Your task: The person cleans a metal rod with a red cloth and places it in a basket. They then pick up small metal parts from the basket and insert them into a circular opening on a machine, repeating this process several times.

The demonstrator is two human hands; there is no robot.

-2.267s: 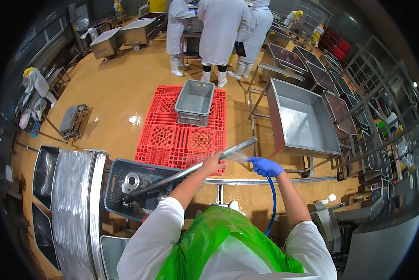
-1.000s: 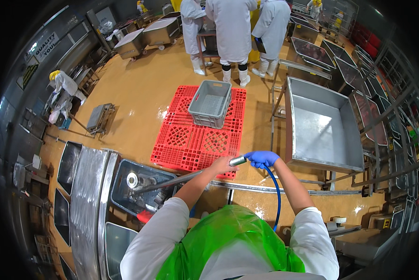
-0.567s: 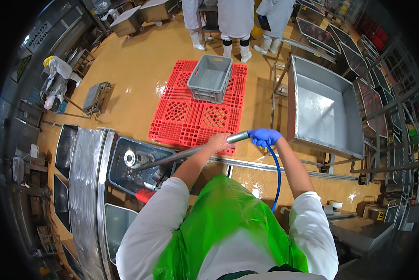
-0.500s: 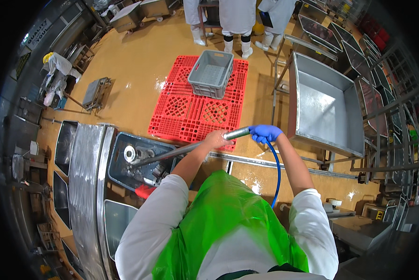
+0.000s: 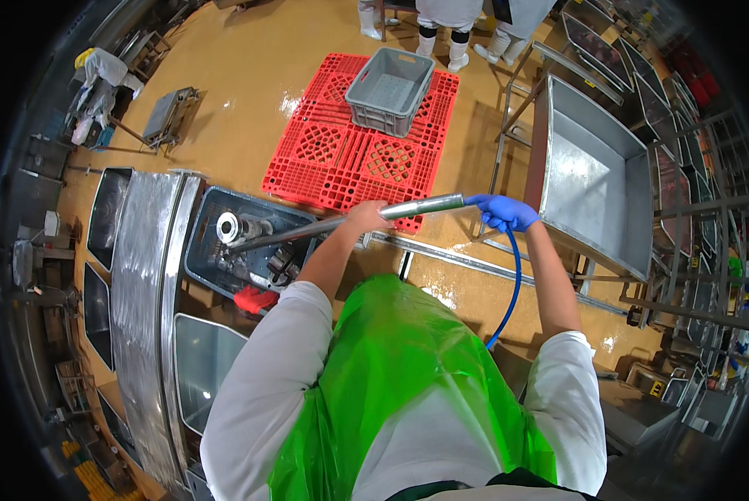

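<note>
My bare left hand (image 5: 366, 217) is wrapped round a long shiny metal pipe (image 5: 425, 206). The pipe slopes from the floor bin up to the right, its lower end among several metal fittings (image 5: 229, 228) there. My blue-gloved right hand (image 5: 512, 214) is closed on a thin blue hose (image 5: 518, 271), which hangs down beside my apron. Its index finger stretches to the pipe's upper end; whether it touches the rim or goes inside cannot be made out. The blue-grey plastic bin (image 5: 196, 230) sits at my left. A red item (image 5: 255, 301), perhaps a glove, lies at its near edge.
A red pallet (image 5: 308, 171) ahead bears a grey crate (image 5: 391, 113). On the right stands a large steel tub (image 5: 596, 167); on the left, a long metal bench (image 5: 145, 317). Several people in white boots (image 5: 458, 54) stand at the far side. The floor (image 5: 232, 108) looks wet.
My right hand has shifted right, its index finger now straightened to the pipe's end, and more of that end shows. The view has tilted, so the pallet and crate appear higher.
</note>
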